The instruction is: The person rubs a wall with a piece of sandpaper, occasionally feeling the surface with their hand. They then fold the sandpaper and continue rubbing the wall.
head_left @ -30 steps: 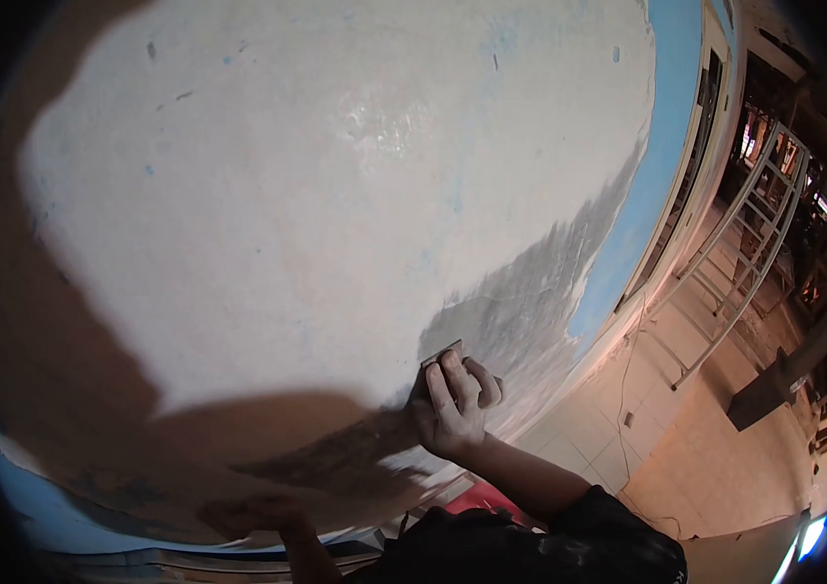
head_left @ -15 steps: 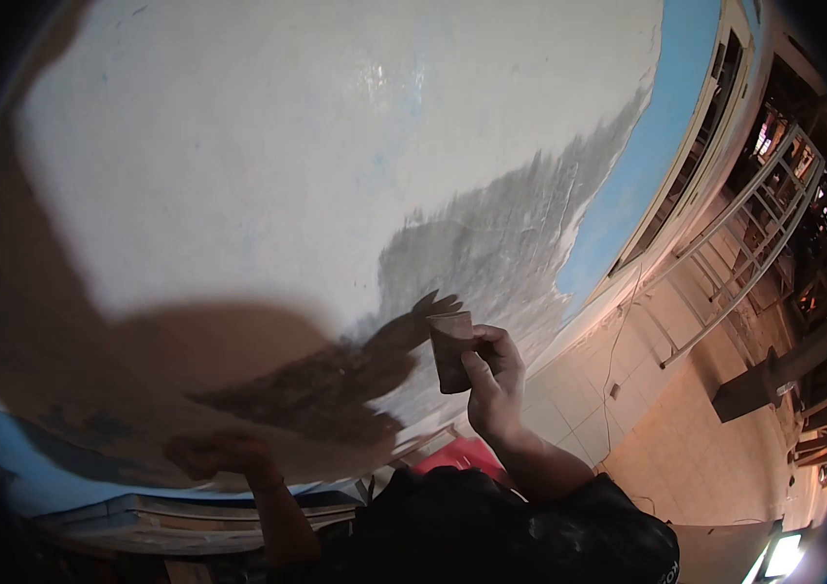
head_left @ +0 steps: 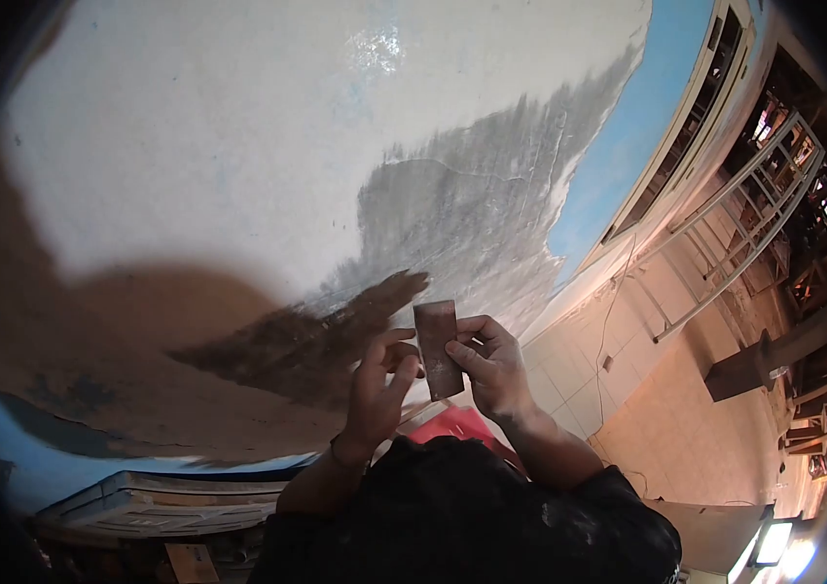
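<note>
A brown rectangular sheet, possibly sandpaper (head_left: 439, 352), stands upright before my chest, its flat face toward me. My right hand (head_left: 493, 368) pinches it by its right edge, thumb in front. Close to its left edge is my left hand (head_left: 380, 383), with fingers apart and curved; whether a fingertip touches the sheet is unclear. Beyond both hands spreads a large wall (head_left: 238, 127), whitish with a rough grey patch (head_left: 472, 195) and dark shadows over its lower left part.
Blue paint (head_left: 618, 146) borders the wall at the right, beside a framed opening. A metal ladder-like frame (head_left: 739, 234) leans farther right over a tiled floor (head_left: 705, 428). Something red (head_left: 457, 424) lies below my hands. A bright lamp (head_left: 773, 543) shines at lower right.
My left hand has come up and right from the lower left to beside the sheet. The sheet has turned to face me more squarely. The view has shifted slightly.
</note>
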### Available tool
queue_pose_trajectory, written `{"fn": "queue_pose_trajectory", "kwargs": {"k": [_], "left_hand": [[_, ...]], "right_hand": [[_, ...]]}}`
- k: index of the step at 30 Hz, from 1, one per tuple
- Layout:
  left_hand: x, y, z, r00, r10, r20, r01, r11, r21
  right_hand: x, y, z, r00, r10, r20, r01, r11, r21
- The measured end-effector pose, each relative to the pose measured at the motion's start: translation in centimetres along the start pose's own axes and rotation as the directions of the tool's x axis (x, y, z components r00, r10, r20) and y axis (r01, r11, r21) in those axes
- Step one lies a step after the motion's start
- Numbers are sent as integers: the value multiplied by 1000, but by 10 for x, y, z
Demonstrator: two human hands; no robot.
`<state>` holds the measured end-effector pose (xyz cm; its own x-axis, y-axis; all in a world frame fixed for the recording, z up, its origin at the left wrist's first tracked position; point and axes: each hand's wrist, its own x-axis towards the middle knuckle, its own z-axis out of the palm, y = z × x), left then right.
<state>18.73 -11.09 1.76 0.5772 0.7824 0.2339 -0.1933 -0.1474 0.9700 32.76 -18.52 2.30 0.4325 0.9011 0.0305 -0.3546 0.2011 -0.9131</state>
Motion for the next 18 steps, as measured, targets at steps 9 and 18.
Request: {"fn": "queue_pose_trajectory", "kwargs": {"k": [9, 18], "left_hand": [[5, 1, 12, 994, -84, 64, 81, 996, 39], [7, -1, -1, 918, 348, 193, -397, 790, 466]], "right_hand": [[-13, -3, -10, 999, -20, 40, 24, 993, -113], [-13, -14, -15, 916, 279, 289, -301, 953, 34]]}}
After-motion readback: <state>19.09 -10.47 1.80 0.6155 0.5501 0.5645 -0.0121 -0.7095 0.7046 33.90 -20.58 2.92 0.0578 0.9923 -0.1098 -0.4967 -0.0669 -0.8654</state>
